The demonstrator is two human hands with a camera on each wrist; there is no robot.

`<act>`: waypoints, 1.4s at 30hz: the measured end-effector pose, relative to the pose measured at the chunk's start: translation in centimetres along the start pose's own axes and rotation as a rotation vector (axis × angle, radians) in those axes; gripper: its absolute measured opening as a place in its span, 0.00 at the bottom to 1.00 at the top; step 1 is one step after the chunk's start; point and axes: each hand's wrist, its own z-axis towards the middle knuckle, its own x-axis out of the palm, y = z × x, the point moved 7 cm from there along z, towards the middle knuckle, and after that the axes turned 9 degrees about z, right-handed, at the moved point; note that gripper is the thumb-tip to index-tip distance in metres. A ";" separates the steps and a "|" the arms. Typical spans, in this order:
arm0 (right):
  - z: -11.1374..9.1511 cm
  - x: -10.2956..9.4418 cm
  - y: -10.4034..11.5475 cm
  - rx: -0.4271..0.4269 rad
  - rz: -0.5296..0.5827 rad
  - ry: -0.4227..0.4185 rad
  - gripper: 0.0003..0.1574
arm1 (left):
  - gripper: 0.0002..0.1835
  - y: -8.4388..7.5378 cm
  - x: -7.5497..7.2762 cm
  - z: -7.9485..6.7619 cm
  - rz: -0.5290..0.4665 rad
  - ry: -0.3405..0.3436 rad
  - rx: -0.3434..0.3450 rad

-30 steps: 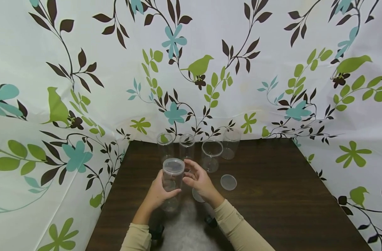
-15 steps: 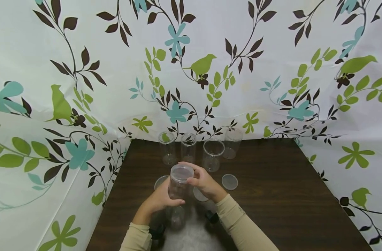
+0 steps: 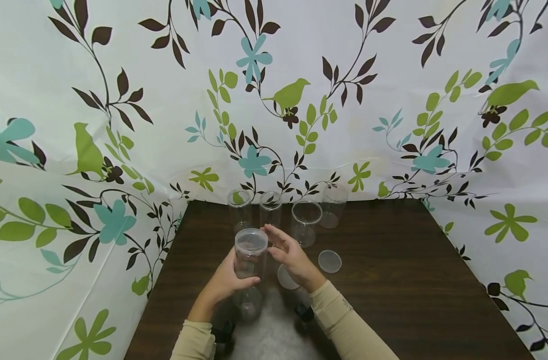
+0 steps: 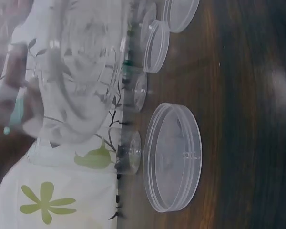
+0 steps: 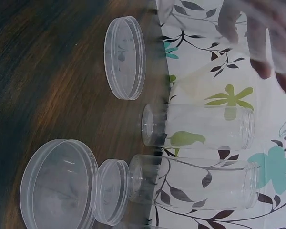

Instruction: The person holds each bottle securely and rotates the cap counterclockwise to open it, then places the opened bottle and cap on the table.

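A tall clear plastic jar (image 3: 250, 267) stands nearly upright in my left hand (image 3: 223, 281), which grips it round the side with the thumb across the front. A translucent lid (image 3: 251, 241) sits on its mouth. Beside the lid's right edge is my right hand (image 3: 293, 260), its fingers loosely bent and the fingertips right at the rim. The jar looms large and blurred in the left wrist view, with some fingers showing through it. Loose lids lie on the table: one (image 3: 330, 261) right of my right hand, another (image 3: 287, 277) partly hidden under it, and a third (image 4: 174, 157) in the left wrist view.
Several clear jars without lids stand along the back of the dark wooden table (image 3: 391, 280), among them a wider one (image 3: 306, 227) and a narrow one (image 5: 200, 126). A white patterned curtain (image 3: 346, 145) hangs close behind the table and at both sides.
Half a second ago my right hand held the lid's edge, with the jar further right. Now the jar has shifted left and up, and the right fingers have loosened from the lid.
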 end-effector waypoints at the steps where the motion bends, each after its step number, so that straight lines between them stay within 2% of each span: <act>1: -0.1 -0.1 0.1 -0.007 -0.028 -0.036 0.49 | 0.49 0.1 -0.4 0.0 0.028 -0.044 -0.010; 3: -0.2 -0.1 0.3 -0.020 -0.072 -0.086 0.44 | 0.48 0.4 -1.1 -0.1 0.074 -0.119 -0.032; 6: -0.4 0.4 0.5 -0.038 -0.124 -0.103 0.42 | 0.45 0.7 -1.6 0.0 0.106 -0.186 -0.048; 13: -0.4 1.1 0.9 -0.097 -0.183 -0.093 0.41 | 0.44 0.8 -1.5 0.0 0.142 -0.210 -0.058; 21: -0.2 1.6 0.7 -0.092 -0.231 -0.061 0.43 | 0.47 0.6 -1.1 -0.2 0.220 -0.203 -0.038; 24: -0.1 1.6 0.5 -0.063 -0.231 -0.040 0.46 | 0.49 0.2 -0.6 0.0 0.245 -0.168 0.001; 27: 0.1 1.5 0.3 -0.018 -0.193 0.005 0.49 | 0.52 -0.3 0.3 0.0 0.249 -0.086 0.044; 30: 0.3 1.5 0.1 0.023 -0.141 0.074 0.49 | 0.54 -0.7 1.1 -0.2 0.203 0.008 0.063; 34: 0.4 1.4 -0.1 0.063 -0.102 0.155 0.49 | 0.55 -0.8 1.6 -0.4 0.108 0.083 0.062; 39: 0.4 1.4 -0.3 0.084 -0.044 0.208 0.55 | 0.55 -0.5 1.5 -0.4 0.086 0.090 0.067; 42: 0.5 1.4 -0.2 0.063 -0.006 0.198 0.60 | 0.55 -0.2 1.0 -0.3 0.114 0.048 0.072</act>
